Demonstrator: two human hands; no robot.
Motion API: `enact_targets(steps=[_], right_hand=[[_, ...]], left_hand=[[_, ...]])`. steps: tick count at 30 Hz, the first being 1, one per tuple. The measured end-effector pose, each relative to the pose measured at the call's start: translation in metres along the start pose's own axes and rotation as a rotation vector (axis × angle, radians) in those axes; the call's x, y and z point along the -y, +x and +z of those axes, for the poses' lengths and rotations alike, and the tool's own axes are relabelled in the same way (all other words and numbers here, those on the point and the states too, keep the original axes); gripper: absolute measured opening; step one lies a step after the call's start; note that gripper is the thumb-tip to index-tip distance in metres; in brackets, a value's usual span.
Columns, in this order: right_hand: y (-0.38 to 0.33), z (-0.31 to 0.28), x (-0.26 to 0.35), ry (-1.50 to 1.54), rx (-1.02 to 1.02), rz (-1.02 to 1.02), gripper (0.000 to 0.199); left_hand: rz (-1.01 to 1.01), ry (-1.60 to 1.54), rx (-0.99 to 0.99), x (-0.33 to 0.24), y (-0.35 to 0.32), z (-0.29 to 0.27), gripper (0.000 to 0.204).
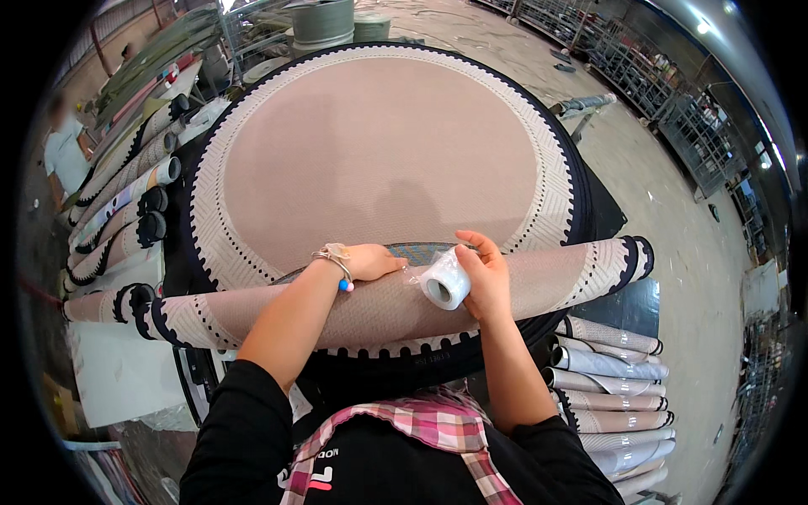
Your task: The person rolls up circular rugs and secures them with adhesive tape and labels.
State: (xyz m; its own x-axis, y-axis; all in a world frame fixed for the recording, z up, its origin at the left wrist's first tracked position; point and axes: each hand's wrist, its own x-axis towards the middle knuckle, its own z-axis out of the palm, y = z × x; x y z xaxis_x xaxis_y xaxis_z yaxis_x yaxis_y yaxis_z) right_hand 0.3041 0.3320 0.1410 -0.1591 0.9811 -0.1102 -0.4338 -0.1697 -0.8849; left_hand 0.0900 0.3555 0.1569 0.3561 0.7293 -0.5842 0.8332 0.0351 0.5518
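A rolled rug [370, 311], pinkish beige with a cream patterned border and dark scalloped ends, lies across in front of me. My right hand [488, 273] grips a small roll of clear film [446, 282] just above the rug roll, its hollow core facing me. On the rug roll's upper side rests my left hand [369, 262], wearing bracelets, its fingers closed at the loose end of the film. A short crinkled stretch of film spans from those fingers to the film roll. Behind, a large round rug [387, 143] of the same pattern lies flat.
Several wrapped rolled rugs [614, 362] are stacked at my right, and more rolled rugs [126, 227] lie at left. A person [67, 151] stands at the far left. Large round drums [321, 23] stand at the back; metal racks [699, 143] line the right side.
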Motion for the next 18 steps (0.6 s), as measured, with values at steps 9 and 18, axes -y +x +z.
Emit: enact_targets(steps=[9, 18], right_hand=[[-0.087, -0.023, 0.038, -0.570, 0.253, 0.117, 0.046], [-0.112, -0.022, -0.037, -1.650, 0.145, -0.353, 0.060]], left_hand=[[0.083, -0.007, 0.093, 0.034, 0.010, 0.008, 0.060], [-0.111, 0.234, -0.003, 0.009, 0.019, 0.006, 0.054]])
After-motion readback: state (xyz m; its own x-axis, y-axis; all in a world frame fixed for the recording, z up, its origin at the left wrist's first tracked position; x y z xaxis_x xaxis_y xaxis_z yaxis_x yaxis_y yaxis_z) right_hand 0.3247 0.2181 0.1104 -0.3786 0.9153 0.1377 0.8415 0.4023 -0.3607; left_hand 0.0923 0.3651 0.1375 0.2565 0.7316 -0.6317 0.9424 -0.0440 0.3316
